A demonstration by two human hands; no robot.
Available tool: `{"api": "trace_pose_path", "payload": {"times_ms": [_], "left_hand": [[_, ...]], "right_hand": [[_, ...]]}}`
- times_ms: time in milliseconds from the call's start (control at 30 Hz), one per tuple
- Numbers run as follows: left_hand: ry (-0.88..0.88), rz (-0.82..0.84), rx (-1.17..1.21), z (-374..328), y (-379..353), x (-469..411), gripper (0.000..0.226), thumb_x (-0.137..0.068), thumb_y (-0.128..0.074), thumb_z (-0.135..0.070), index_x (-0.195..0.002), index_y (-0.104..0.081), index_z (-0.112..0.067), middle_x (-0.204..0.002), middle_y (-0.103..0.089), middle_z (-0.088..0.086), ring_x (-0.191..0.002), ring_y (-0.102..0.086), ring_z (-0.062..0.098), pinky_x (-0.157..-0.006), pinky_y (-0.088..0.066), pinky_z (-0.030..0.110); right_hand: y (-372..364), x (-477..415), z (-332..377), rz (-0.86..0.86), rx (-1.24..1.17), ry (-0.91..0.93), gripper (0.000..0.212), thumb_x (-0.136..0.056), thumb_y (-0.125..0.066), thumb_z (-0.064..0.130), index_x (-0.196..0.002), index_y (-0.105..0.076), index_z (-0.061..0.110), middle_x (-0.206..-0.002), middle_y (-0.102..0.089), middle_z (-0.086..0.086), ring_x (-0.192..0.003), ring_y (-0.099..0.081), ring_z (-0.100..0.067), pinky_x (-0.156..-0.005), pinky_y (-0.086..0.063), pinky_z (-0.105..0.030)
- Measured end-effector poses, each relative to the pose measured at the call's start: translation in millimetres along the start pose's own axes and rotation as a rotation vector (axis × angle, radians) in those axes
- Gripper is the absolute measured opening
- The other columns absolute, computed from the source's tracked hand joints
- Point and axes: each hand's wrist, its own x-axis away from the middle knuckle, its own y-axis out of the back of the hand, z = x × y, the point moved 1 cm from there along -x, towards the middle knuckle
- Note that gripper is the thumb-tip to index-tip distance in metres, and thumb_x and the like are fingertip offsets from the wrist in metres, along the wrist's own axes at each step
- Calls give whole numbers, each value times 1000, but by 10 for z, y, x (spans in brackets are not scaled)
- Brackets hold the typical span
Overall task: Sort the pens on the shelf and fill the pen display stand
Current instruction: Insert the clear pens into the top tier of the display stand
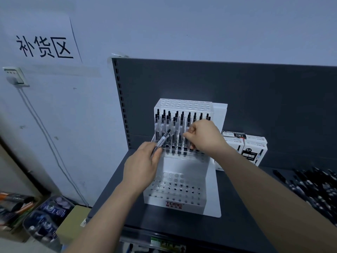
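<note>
White boxes [253, 150], loose pens [313, 187] right of stand [182, 207]; left hand [142, 165] holds pen [163, 139].

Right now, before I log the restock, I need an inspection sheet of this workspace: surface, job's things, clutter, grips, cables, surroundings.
Surface: dark shelf, backboard behind.
Job's things: white stand; middle tier holds row pens; lower tier's holes empty; loose pens piled at right.
Clutter: pen boxes behind the stand, at right.
Grips: left grip holds a pen; right grip pinches among the row pens.
Cables: cable hangs from wall socket, off the shelf.
Surroundings: wall sign; bagged goods on the floor, left.
</note>
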Motion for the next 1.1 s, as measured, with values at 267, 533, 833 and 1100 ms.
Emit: {"api": "trace_pose_path", "payload": {"times_ms": [267,533,833,1100], "left_hand": [[-91,56,184,-328,63,-30,22,-99,-41,-38,-83,-50,-25,-64,-51,-8,-60,-49,7,-54,-36,30],[-101,7,-1,-256,-28,-90,29,-97,-46,-33,-120,-58,-19,-114,-55,-4,-107,-47,13,-92,-38,25],[-60,1,-93,-156,-74,-89,30,-96,-48,-30,-116,-62,-11,-116,-58,1,-105,-50,18,-89,-41,26],[-46,20,-92,-161,-50,-94,29,-97,-47,-30,-115,-61,-12,-114,-58,0,-106,-52,17,-86,-42,26]], "right_hand": [[190,275,105,165,-656,-43,24,-88,-68,23,-78,-68,1,-60,-63,-8,-48,-50,-11,-46,-42,-18],[631,205,-95,-167,-611,-6,17,-93,-58,10,-83,-65,-2,-74,-70,-10,-64,-66,-18,-69,-58,-31],[402,75,-20,-117,28,64,26,-95,-48,23,-83,-57,2,-82,-66,-13,-79,-64,-30,-73,-54,-41],[168,11,31,6,231,-29,29,-95,-47,23,-78,-60,4,-75,-67,-12,-74,-64,-30,-63,-48,-32]]}}
